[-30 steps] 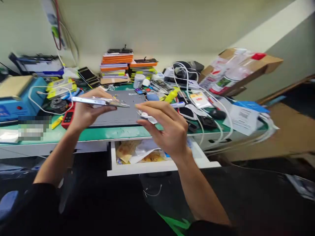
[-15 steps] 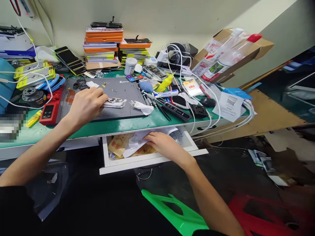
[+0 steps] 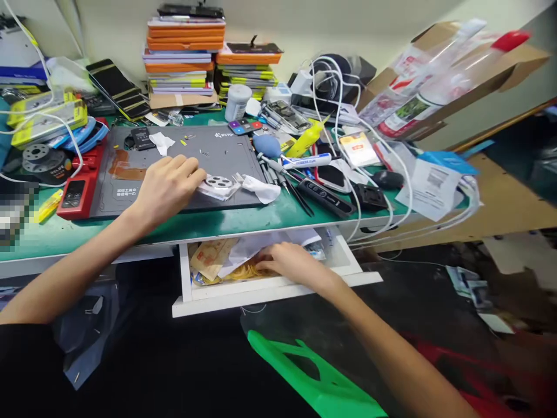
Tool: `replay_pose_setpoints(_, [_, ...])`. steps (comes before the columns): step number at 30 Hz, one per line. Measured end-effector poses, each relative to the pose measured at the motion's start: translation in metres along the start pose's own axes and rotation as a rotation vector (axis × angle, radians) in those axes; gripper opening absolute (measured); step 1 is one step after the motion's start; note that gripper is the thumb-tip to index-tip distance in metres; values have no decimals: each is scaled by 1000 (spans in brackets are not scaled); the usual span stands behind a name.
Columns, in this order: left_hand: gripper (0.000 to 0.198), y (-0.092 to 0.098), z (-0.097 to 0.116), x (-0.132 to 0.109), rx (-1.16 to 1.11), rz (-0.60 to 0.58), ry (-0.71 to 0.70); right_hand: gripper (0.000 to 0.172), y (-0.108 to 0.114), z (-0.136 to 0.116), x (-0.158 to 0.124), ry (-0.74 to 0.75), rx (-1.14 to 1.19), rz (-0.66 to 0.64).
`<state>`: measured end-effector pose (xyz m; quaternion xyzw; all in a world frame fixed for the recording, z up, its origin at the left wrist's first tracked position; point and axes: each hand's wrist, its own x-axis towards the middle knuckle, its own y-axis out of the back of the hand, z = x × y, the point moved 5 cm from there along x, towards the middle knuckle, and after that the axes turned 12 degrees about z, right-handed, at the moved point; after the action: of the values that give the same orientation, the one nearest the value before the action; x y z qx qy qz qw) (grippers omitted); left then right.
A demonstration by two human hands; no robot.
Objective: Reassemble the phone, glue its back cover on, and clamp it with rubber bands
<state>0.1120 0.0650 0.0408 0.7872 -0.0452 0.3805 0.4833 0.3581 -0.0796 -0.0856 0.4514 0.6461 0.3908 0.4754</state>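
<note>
My left hand [image 3: 172,188] is closed around one end of a phone [image 3: 220,186] with a large round camera ring, tilted over the dark grey work mat [image 3: 169,203]. In the pulled-out white drawer [image 3: 270,289], my right hand [image 3: 289,262] reaches down with fingers curled together into a heap of yellow rubber bands [image 3: 243,271]. Its fingertips are partly hidden among them. White paper [image 3: 250,249] lies beside and behind these fingers, with a tan paper packet [image 3: 213,258] to the left. A crumpled white tissue [image 3: 262,189] rests just right of the phone.
Tweezers [image 3: 301,200], a black pen-shaped tool [image 3: 326,197], a blue air blower [image 3: 266,145] and white cables [image 3: 337,104] crowd the bench's right half. Stacked orange and yellow boxes [image 3: 180,43] stand behind the mat. A red device [image 3: 80,194] borders its left side.
My right hand has moved off the white paper and down into the rubber bands, which show more now. My left hand still holds the phone. The view has shifted slightly.
</note>
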Motion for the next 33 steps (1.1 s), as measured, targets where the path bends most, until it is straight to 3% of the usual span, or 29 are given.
replay_pose_setpoints(3, [24,18,-7,-13,-149,136,69,22,-3,-4,13,-38,-39,1])
replay_pose_setpoints(5, [21,31,-12,-22,-346,230,202,21,1,-4,13,-35,-27,-9])
replay_pose_setpoints(8, [13,39,-25,-38,-712,286,566,19,9,8,3,-9,36,-13])
replay_pose_setpoints(12, [42,26,-36,-54,-1286,229,1179,33,11,31,-13,-9,492,92])
replay_pose_setpoints(15, [58,22,-37,-54,-1603,130,1431,43,1,47,-20,-116,724,182])
replay_pose_setpoints(19, [46,27,-35,-54,-1792,-64,1546,43,1,61,-29,-261,912,475])
replay_pose_setpoints(22, [33,30,-33,-60,-1850,-106,1570,44,6,59,-34,-271,931,536])
replay_pose_setpoints(25, [37,32,-29,-67,-1893,-63,1571,37,20,48,-39,-255,987,680])
replay_pose_setpoints(28, [38,31,-25,-75,-1987,45,1635,30,38,31,-41,-231,1195,872])
replay_pose_setpoints(33, [25,29,-26,-84,-2070,166,1695,23,56,13,-31,-250,1492,974])
